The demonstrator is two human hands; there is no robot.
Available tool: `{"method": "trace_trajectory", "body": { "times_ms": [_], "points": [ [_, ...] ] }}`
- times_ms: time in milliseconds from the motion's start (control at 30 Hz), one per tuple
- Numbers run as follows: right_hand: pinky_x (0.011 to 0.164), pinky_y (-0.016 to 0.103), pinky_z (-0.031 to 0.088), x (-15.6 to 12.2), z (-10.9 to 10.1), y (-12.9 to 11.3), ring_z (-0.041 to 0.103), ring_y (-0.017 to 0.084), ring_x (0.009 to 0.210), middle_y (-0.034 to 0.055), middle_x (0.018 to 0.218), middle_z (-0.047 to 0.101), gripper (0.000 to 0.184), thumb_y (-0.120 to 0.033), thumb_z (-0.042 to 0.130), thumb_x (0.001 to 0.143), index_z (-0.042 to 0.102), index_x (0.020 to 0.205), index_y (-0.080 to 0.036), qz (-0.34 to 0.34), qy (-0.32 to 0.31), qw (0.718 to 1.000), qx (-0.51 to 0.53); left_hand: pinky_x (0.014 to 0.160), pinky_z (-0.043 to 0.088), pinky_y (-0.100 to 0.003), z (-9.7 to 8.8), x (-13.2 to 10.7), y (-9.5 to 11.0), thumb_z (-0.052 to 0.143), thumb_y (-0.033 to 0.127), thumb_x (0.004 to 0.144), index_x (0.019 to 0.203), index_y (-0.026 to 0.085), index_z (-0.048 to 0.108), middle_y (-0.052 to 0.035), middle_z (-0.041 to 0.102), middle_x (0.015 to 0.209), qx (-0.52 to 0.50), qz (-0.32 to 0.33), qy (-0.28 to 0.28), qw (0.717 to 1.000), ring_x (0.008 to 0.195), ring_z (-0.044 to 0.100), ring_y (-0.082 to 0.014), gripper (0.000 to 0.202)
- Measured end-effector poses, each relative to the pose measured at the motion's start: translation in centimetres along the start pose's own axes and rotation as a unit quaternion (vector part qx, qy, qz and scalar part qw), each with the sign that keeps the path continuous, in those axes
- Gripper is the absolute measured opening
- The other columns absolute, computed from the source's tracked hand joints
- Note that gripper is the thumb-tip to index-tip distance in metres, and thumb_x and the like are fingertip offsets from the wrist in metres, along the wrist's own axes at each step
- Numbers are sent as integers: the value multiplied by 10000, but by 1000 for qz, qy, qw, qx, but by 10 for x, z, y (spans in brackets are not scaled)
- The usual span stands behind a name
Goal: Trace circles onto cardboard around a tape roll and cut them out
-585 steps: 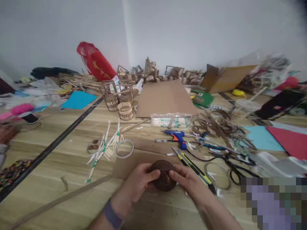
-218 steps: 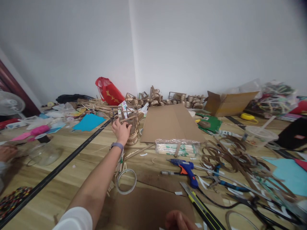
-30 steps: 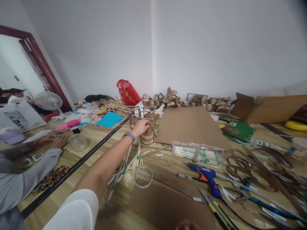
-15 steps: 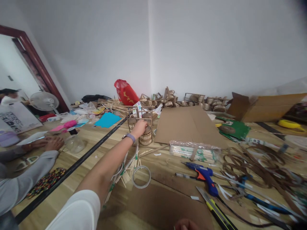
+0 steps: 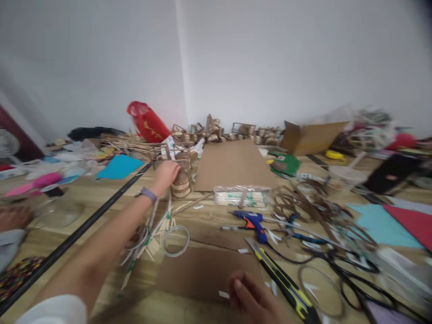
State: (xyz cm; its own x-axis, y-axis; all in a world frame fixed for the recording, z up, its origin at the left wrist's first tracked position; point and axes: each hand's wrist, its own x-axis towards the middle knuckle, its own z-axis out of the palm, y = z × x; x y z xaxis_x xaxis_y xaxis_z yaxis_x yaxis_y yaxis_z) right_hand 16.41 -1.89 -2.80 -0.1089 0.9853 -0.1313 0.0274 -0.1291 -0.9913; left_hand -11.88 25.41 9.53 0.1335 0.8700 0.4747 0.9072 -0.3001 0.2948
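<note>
My left hand reaches forward, its fingers closed at the upper part of a small slatted bamboo basket with a brown top; the fingertips are partly hidden. Another brown handled frame stands just behind that hand. Low in the view is my right hand, fingers curled in above a brown cardboard sheet; whatever they may hold does not show. A small white paper strip lies beside its fingertips. A yellow and black utility knife lies to its right, and a blue glue gun farther up.
A roll of tape and short sticks lie beneath my left forearm. A wrapped stick pack fronts a large cardboard sheet. Brown strips and scissors crowd the right. Another person's hand rests at far left.
The view has swung to the right, so things appear farther left. My right hand has come up into view from the bottom edge. My left hand stays at the small basket.
</note>
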Motion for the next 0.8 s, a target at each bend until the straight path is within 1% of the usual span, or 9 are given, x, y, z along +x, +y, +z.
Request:
{"method": "trace_trajectory", "body": {
  "times_ms": [67, 167, 300, 367, 467, 567, 667, 733, 800],
  "points": [
    [556, 258, 433, 0, -18, -21, 549, 167, 597, 6, 663, 590, 756, -909, 401, 804, 656, 826, -197, -33, 6, 993, -112, 1082, 428, -567, -9, 3, -5, 621, 380, 981, 1254, 193, 625, -106, 588, 1383, 30, 9, 22, 999, 1273, 550, -308, 331],
    [633, 297, 456, 2, -53, -47, 607, 219, 707, 54, 749, 659, 527, -689, 422, 905, 647, 871, -213, -45, 72, 968, -237, 1125, 331, -574, -15, 14, -12, 555, 319, 995, 1244, 170, 625, -164, 595, 1364, 68, 19, 32, 997, 1354, 457, -361, 299],
    [730, 374, 423, 7, -97, -62, 632, 288, 805, 126, 866, 702, 340, -490, 405, 911, 610, 853, -226, -34, 161, 911, -377, 1040, 457, -528, -12, 25, -16, 614, 367, 983, 1158, 173, 663, -98, 675, 1223, 102, 16, 1, 995, 1193, 604, -292, 266],
    [702, 376, 408, 8, -107, -61, 642, 294, 756, 118, 785, 702, 326, -446, 402, 927, 594, 759, -242, -11, 155, 886, -436, 988, 518, -505, -10, 27, -16, 641, 375, 977, 1166, 172, 662, -84, 675, 1229, 110, 12, -10, 994, 1122, 648, -260, 279],
    [668, 362, 427, 5, -104, -53, 695, 314, 740, 123, 743, 725, 283, -358, 533, 904, 623, 666, -235, 33, 109, 855, -506, 956, 552, -486, -9, 29, -16, 645, 359, 979, 1195, 178, 656, -89, 670, 1248, 113, 12, -17, 993, 1105, 661, -254, 282],
    [775, 399, 503, 3, -91, -43, 727, 390, 977, 222, 1056, 749, 165, -225, 614, 864, 741, 935, -147, 65, 84, 826, -553, 940, 565, -469, -9, 29, -17, 642, 355, 982, 1202, 189, 655, -89, 667, 1257, 105, 15, -20, 994, 1094, 665, -246, 276],
    [914, 447, 520, 5, -85, -36, 687, 402, 1149, 267, 1252, 690, 391, -169, 590, 894, 674, 1266, -80, 88, 68, 807, -580, 935, 570, -470, -7, 30, -22, 644, 353, 982, 1214, 187, 649, -91, 664, 1261, 82, 16, -11, 996, 1087, 667, -245, 286],
    [976, 430, 508, 6, -86, -36, 673, 369, 1198, 237, 1305, 681, 428, -165, 591, 911, 643, 1331, -108, 94, 52, 801, -590, 943, 567, -476, -5, 29, -26, 647, 350, 980, 1220, 187, 647, -92, 661, 1270, 56, 11, 6, 998, 1097, 664, -249, 290],
    [969, 404, 510, 5, -89, -40, 693, 349, 1167, 201, 1285, 705, 351, -200, 604, 927, 682, 1266, -147, 95, 41, 797, -595, 959, 557, -491, -4, 25, -30, 656, 348, 973, 1228, 185, 644, -94, 655, 1283, 20, 3, 29, 999, 1119, 657, -258, 303]
  ]
}}
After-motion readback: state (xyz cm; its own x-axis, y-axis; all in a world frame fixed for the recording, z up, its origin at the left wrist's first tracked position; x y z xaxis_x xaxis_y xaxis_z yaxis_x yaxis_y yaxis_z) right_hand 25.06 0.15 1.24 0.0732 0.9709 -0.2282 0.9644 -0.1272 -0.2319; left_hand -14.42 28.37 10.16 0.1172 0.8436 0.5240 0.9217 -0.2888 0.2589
